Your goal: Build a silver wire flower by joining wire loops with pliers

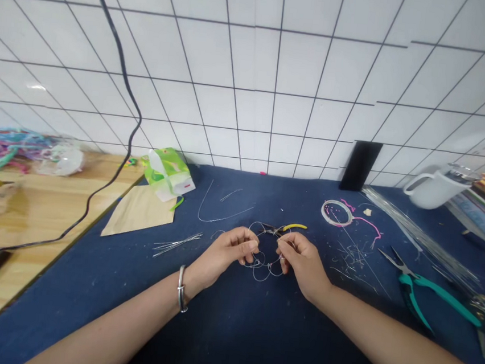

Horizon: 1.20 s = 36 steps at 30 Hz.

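Observation:
A thin silver wire ring with several round loops [261, 272] is held up between my two hands. My left hand [233, 246] pinches its left side between thumb and fingers. On the opposite side my right hand [299, 261] grips the ring with curled fingers. Behind the ring lie pliers with a yellow handle [295, 227], partly hidden by the wire and my fingers. A small bundle of cut wires [177, 244] rests on the dark blue cloth [228, 329] left of my left hand.
To the right are teal-handled pliers [438, 292], wire scraps [354, 259], a white ring with pink cord [325, 218] and long straight wires [418, 227]. A white mug [432, 192] and a black slab [360, 166] stand behind. At left, a green packet [169, 169] and a black cable [108, 175].

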Each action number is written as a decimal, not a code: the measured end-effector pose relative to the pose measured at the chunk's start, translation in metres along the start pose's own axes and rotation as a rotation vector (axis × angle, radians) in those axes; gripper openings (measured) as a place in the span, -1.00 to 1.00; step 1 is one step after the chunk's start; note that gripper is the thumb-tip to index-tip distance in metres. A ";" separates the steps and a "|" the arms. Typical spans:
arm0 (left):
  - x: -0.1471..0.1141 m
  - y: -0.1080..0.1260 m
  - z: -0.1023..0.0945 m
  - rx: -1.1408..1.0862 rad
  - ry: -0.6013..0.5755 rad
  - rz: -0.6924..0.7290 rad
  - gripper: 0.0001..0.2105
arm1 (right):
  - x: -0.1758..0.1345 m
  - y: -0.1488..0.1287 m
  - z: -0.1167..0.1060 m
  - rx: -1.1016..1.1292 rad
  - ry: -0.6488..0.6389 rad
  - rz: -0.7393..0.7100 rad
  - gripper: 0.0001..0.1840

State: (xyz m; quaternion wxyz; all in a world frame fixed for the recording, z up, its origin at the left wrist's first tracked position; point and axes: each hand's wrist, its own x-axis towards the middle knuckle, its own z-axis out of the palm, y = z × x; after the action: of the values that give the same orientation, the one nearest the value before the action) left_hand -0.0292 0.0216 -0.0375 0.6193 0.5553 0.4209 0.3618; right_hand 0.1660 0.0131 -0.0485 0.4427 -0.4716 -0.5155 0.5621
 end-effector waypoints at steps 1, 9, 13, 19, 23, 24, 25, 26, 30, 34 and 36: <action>0.000 -0.001 0.001 0.022 -0.003 -0.005 -0.80 | 0.000 0.000 0.000 0.011 0.005 -0.004 -0.77; 0.001 -0.004 0.003 0.053 0.044 -0.026 -0.77 | 0.000 0.001 0.000 0.064 0.014 -0.009 -0.74; 0.001 -0.003 0.003 0.044 0.061 -0.019 -0.76 | -0.001 0.000 0.001 0.071 0.010 -0.014 -0.71; 0.000 -0.004 0.002 0.085 0.093 -0.011 -0.78 | -0.001 0.000 0.000 0.040 0.014 -0.014 -0.72; 0.001 -0.004 0.001 0.118 0.081 -0.009 -0.77 | 0.000 0.002 -0.002 0.079 0.001 0.018 -0.72; 0.001 -0.004 0.001 0.126 0.079 -0.009 -0.76 | 0.000 0.002 -0.002 0.091 0.002 0.023 -0.72; 0.001 -0.004 0.000 0.133 0.078 -0.008 -0.76 | 0.000 0.002 -0.002 0.102 0.004 0.025 -0.72; 0.001 -0.004 0.000 0.140 0.078 -0.008 -0.76 | 0.000 0.002 -0.002 0.110 0.007 0.025 -0.72; 0.002 -0.004 -0.003 0.192 0.073 -0.015 -0.76 | -0.001 0.000 -0.002 0.114 0.022 0.020 -0.71; 0.002 -0.002 -0.005 0.322 0.039 -0.002 -0.75 | 0.000 0.000 -0.003 0.069 0.033 0.018 -0.72; 0.001 -0.001 -0.006 0.358 0.004 0.000 -0.74 | 0.000 0.000 -0.003 0.047 0.032 0.019 -0.72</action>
State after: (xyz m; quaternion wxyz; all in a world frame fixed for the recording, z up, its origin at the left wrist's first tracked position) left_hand -0.0339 0.0248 -0.0383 0.5098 0.6558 0.4800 0.2823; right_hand 0.1693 0.0133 -0.0481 0.4564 -0.4747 -0.4905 0.5708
